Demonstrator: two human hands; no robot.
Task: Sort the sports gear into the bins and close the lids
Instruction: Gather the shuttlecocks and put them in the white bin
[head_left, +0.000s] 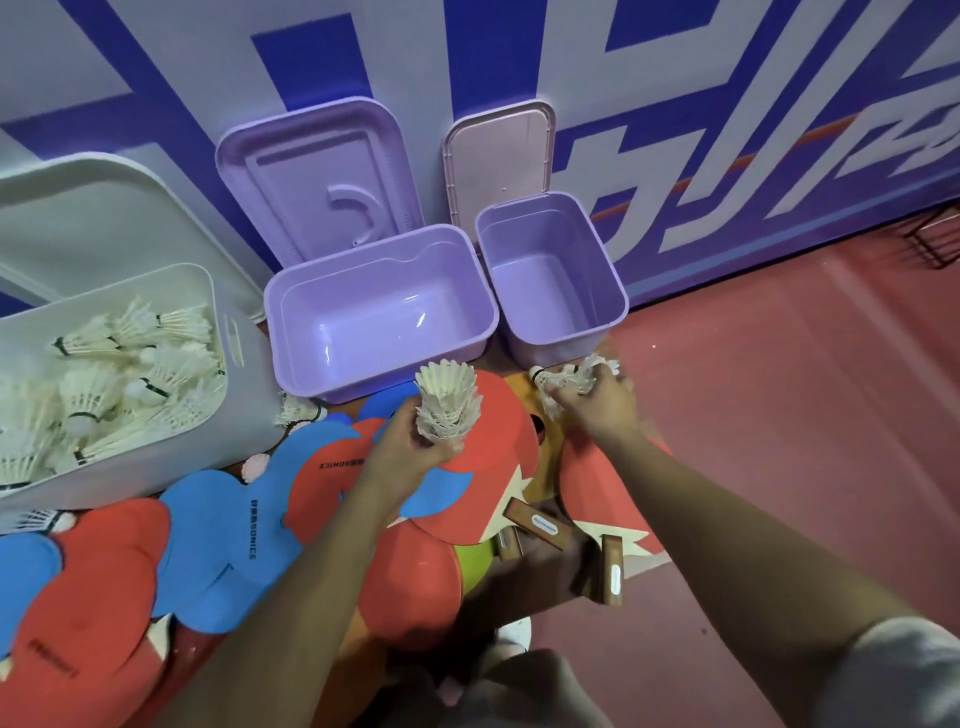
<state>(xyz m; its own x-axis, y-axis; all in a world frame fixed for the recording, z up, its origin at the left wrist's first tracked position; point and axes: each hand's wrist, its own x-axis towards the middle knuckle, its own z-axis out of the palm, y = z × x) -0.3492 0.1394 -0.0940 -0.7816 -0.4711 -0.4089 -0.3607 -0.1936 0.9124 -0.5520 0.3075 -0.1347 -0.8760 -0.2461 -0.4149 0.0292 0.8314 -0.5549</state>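
Left hand (410, 441) gripped a nested stack of shuttlecocks (448, 400) near its cork end, skirts up, at frame centre. Nesting them looked like a way to carry several in one trip. Right hand (597, 402) was curled around a few loose shuttlecocks (566, 382) on the floor (779, 415), just in front of the small purple bin (550, 280).

White bin (249, 395) at left already held a pile of shuttlecocks, so my read is that both handfuls were headed there. Large purple bin (363, 260) and the small one were bare inside, probably reserved for other gear. All three lids were off and leaning on the wall behind: white lid (78, 208), purple lid (317, 171), pink lid (498, 156). That kept the openings clear for dropping in.

Red and blue paddles (228, 519) were spread across the lower frame, unsorted. One stray shuttlecock (298, 410) lay between the white and large purple bins.
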